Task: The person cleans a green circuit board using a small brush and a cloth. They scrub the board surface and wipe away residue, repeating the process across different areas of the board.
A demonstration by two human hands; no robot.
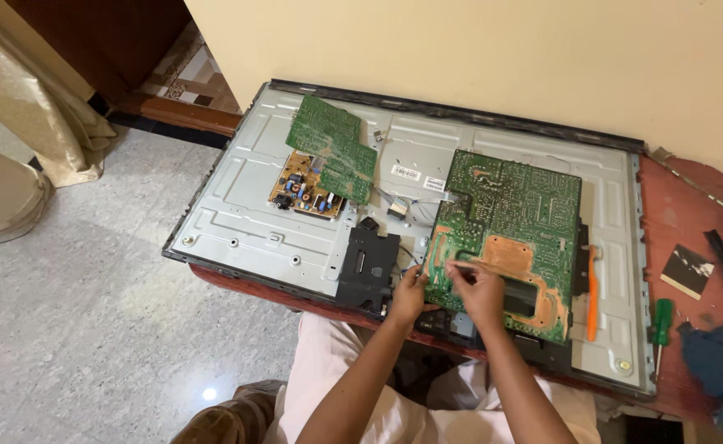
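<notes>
Head view: TV panel lies opened, boards exposed; left hand grips big green board's edge, right hand pinches a thin tool onto it; board work unfinished.

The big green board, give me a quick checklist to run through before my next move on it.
1. Left hand steadies the big board at its near left corner: ok.
2. Right hand holds a thin tool against the board: ok; tool type cannot tell.
3. Board lies flat on the metal panel: ok.
4. Ribbon cable at the board's left edge unplugged: cannot tell.
5. Orange tool lies beside the board's right edge, apart from both hands: ok.
6. Green screwdriver lies on the red table, off the panel: ok.
</notes>
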